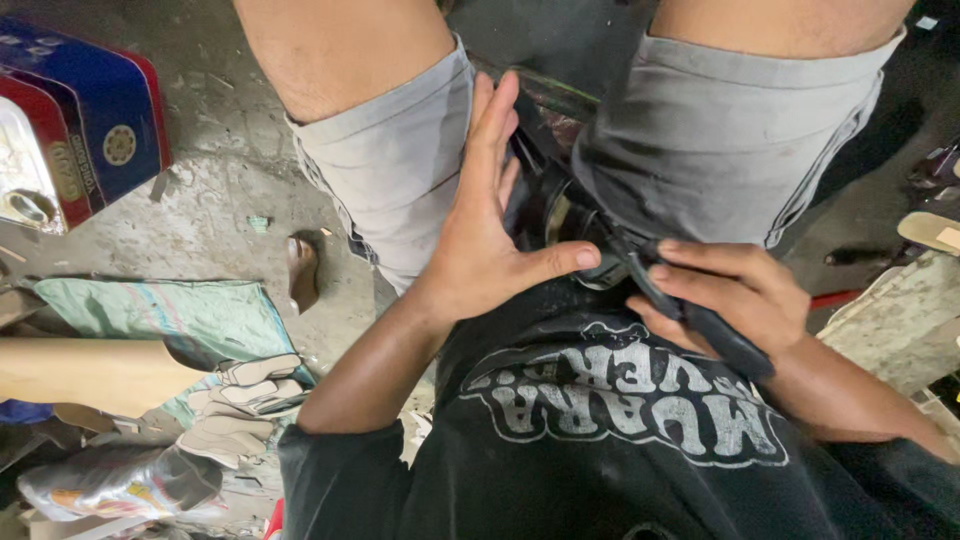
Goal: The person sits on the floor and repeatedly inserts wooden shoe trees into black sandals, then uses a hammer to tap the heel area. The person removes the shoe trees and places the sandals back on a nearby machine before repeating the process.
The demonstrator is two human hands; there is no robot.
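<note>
Here, the right hand (735, 295) has its fingers (700, 262) clenched around the dark handles of a pair of pliers (690, 315), whose tip meets a dark round part (560, 215) wedged between the knees. The left hand (485, 235) lies flat against that part, fingers straight and released, thumb toward the pliers. Farther out on the concrete floor (220, 190) lie stacked pale cut-outs (240, 400) (glove-shaped) and a blue-and-red tin (75, 120).
</note>
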